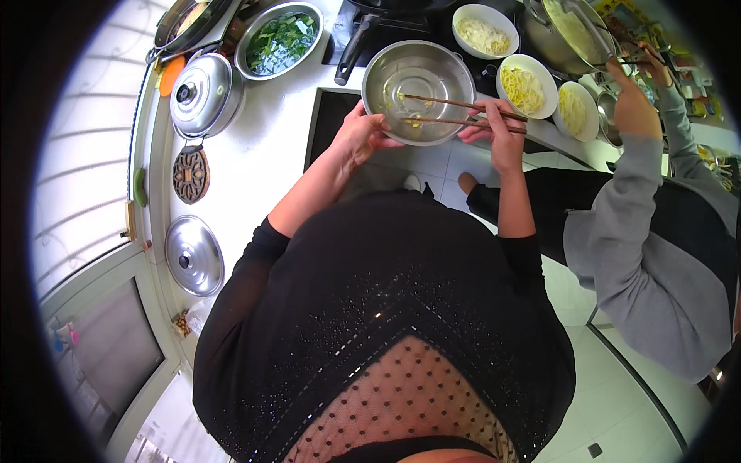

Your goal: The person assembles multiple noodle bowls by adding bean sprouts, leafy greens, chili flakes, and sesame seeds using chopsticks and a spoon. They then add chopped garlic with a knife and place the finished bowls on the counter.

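My left hand (361, 133) is closed on the near left rim of a metal bowl (380, 71), thumb over the edge. The bowl is tilted a little, and a few small yellow-green bits lie on its inner wall. My right hand (498, 131) is closed round a pair of brown wooden chopsticks (441, 103), whose tips reach down into the bowl. The fingers of this hand are also close to the bowl's right rim; whether they touch it I cannot tell.
Three white bowls (549, 76) of noodles stand to the right, near a large pot (552, 50). Beside me a person in a grey sleeve (629, 216) works at it. Leaves soak in a basin (245, 63); a lidded pot (235, 96), pan handle (356, 50), trivet (191, 174) and lid (194, 266) are left.
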Demonstrator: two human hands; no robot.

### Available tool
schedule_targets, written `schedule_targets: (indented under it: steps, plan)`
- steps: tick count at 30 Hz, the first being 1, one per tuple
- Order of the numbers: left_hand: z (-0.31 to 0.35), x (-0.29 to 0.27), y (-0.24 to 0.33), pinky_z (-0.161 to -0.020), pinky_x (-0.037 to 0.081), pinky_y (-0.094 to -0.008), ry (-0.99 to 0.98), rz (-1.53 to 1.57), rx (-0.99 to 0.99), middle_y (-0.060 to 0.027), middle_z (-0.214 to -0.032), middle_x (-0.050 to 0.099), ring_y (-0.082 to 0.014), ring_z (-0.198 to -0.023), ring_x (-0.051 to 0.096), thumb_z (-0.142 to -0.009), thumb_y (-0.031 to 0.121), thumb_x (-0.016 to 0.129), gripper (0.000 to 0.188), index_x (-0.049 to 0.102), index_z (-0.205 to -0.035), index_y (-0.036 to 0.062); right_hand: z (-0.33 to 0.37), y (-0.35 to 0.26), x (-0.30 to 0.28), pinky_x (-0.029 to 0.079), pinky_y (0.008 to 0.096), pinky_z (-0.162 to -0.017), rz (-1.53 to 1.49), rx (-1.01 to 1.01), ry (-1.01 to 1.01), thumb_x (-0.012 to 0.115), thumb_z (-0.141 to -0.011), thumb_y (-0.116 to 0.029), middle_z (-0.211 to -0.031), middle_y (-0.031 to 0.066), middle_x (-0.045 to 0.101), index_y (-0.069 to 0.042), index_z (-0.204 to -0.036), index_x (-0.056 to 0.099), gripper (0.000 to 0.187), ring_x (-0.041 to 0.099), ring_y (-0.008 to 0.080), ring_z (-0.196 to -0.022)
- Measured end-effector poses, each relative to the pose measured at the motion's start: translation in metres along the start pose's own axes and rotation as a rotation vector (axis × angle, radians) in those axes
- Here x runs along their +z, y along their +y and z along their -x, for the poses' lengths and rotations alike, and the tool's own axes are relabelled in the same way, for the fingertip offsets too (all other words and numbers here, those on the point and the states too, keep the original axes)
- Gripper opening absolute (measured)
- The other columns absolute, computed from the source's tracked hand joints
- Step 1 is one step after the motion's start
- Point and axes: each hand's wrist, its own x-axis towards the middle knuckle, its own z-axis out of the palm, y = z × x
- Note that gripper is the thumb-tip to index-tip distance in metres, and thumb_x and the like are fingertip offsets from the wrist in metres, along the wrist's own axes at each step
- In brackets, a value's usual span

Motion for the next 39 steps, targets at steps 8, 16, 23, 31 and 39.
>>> schedule_targets:
  steps: [8,16,23,31,39]
  plan:
    - [0.008,0.000,-0.006,-0.077,0.065,-0.0516,-0.021,0.000,-0.015,-0.0165,-0.113,0.058,-0.0300,-0.089,0.069,-0.079,-0.013,0.051,0.059,0.044,-0.135,0.0042,0.002,0.034,0.011,0.061,0.0357,-0.057,-0.187,-0.009,0.167,0.049,-0.106,-0.023,-0.081,0.0175,0.067,0.006,-0.101,0.059,0.031,0.072,0.0288,-0.062]
    - [0.013,-0.003,-0.010,-0.078,0.064,-0.0526,-0.022,-0.019,-0.011,-0.0135,-0.108,0.061,-0.0295,-0.091,0.069,-0.084,-0.010,0.047,0.059,0.043,-0.140,0.0078,-0.013,0.011,-0.036,0.062,0.0400,-0.059,-0.425,-0.044,0.362,0.049,-0.105,-0.031,-0.085,0.0180,0.070,0.003,-0.102,0.062,0.036,0.072,0.0320,-0.068]
    - [0.020,-0.014,-0.015,-0.079,0.064,-0.0512,0.042,0.013,-0.022,-0.0143,-0.112,0.061,-0.0298,-0.093,0.069,-0.083,-0.010,0.047,0.062,0.042,-0.141,0.0093,-0.083,-0.026,-0.066,0.065,0.0456,-0.068,-0.162,-0.424,0.517,0.054,-0.104,-0.022,-0.084,0.0177,0.067,0.008,-0.098,0.056,0.030,0.073,0.0343,-0.068]
    - [0.028,-0.028,-0.027,-0.078,0.064,-0.0504,0.076,0.052,0.015,-0.0186,-0.118,0.060,-0.0358,-0.093,0.071,-0.080,-0.012,0.049,0.065,0.039,-0.142,0.0054,-0.038,-0.027,-0.035,0.059,0.0311,-0.051,-0.071,-0.033,0.012,0.050,-0.105,-0.023,-0.085,0.0177,0.067,0.005,-0.102,0.059,0.029,0.071,0.0278,-0.061]
    - [0.033,-0.031,-0.039,-0.075,0.065,-0.0478,0.153,0.109,0.049,-0.0216,-0.117,0.061,-0.0371,-0.090,0.072,-0.079,-0.012,0.049,0.067,0.036,-0.143,0.0055,-0.024,0.017,-0.003,0.060,0.0322,-0.053,0.031,0.162,-0.226,0.052,-0.105,-0.023,-0.086,0.0171,0.066,0.005,-0.102,0.060,0.029,0.072,0.0260,-0.062]
